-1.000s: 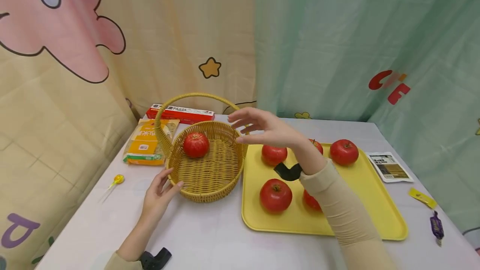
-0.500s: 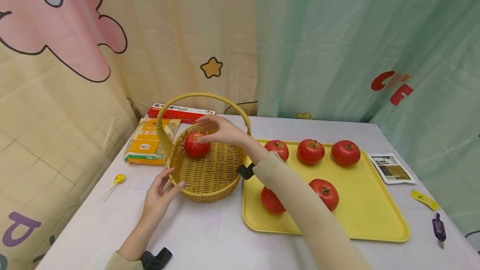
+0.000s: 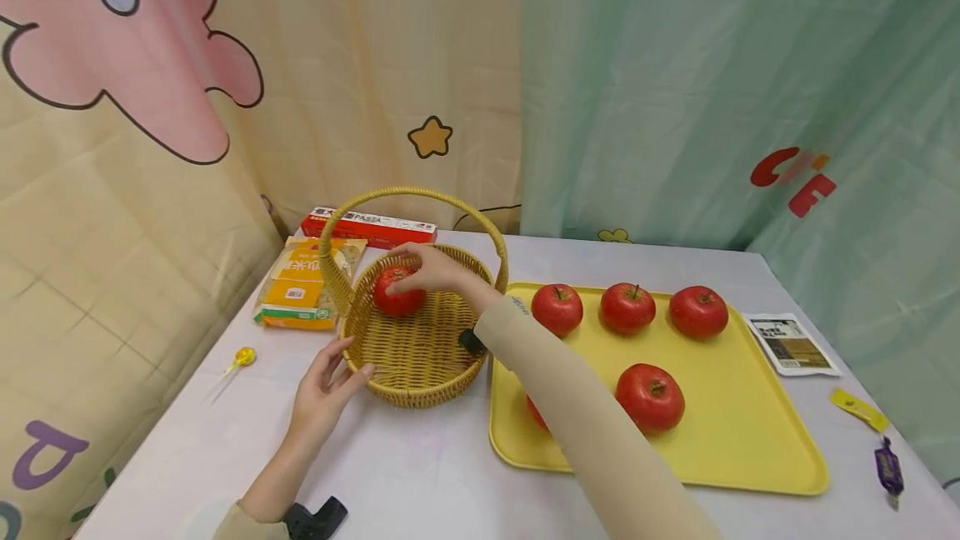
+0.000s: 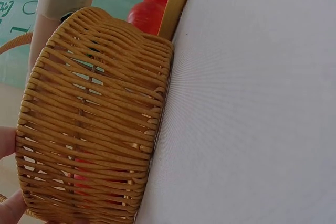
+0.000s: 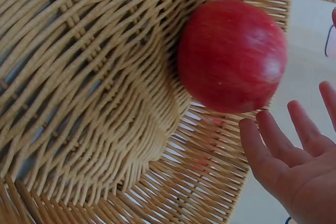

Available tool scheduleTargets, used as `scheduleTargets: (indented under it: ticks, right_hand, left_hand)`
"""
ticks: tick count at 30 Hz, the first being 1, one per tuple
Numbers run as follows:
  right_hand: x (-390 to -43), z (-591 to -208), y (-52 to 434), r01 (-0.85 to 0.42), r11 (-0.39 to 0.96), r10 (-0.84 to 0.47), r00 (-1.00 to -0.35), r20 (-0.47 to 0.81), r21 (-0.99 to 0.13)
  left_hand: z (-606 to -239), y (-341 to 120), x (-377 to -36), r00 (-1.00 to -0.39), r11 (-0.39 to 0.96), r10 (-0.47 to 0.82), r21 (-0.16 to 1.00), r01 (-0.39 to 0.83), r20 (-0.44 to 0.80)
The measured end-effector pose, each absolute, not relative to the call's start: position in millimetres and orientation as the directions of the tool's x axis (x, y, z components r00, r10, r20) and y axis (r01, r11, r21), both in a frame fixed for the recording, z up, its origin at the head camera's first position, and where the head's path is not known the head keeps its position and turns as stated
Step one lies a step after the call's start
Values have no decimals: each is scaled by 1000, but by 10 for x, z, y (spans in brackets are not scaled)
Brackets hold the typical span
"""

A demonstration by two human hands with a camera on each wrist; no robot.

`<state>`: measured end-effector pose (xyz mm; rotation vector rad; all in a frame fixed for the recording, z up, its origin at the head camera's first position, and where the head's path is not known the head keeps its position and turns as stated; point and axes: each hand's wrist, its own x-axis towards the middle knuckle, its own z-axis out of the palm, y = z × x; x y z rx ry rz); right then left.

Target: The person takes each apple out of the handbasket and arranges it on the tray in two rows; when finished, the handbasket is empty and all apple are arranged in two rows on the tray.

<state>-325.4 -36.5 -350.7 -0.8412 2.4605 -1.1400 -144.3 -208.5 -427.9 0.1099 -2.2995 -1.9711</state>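
On a pale tabletop [image 3: 420,473], a person's right hand [image 3: 431,269] reaches under the handle of a wicker basket [image 3: 408,357], fingers straight and spread over a red apple [image 3: 397,294] lying at the basket's 11 o'clock; the wrist view shows the fingertips apart from the fruit. The left hand [image 3: 322,394] rests relaxed against the basket's outer wall at 8 o'clock, fingers straight. At the basket's 3 o'clock, a yellow tray [image 3: 742,432] carries more apples. A red box [image 3: 371,226] lettered "PASTA" lies at 12 o'clock, beside an orange packet [image 3: 303,283] with writing too small to read.
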Motion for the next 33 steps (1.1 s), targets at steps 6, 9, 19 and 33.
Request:
scheduleTargets:
  ticks: [6,9,19,33]
  right_hand:
    - [-3296,-3619,-439,-395,544,-610,-792,-26,-741]
    - [-3295,-3680,-475,-406,570,-609,-792,-35,-715]
    - [-3202,-3699,-500,-460,717,-601,-789,-129,-523]
    - [-2793,-3075,-153,-559,580,-777,-598,-197,-593]
  left_hand:
    - [-4289,-2078,-1433,-991,158,-120,987,38,57]
    - [-4287,-2076,-1426,-992,163,-115,986,42,61]
    - [-4287,-2075,-1440,-991,158,-114,986,57,76]
    - [-4252,-2085,-1440,-993,176,-117,984,-5,16]
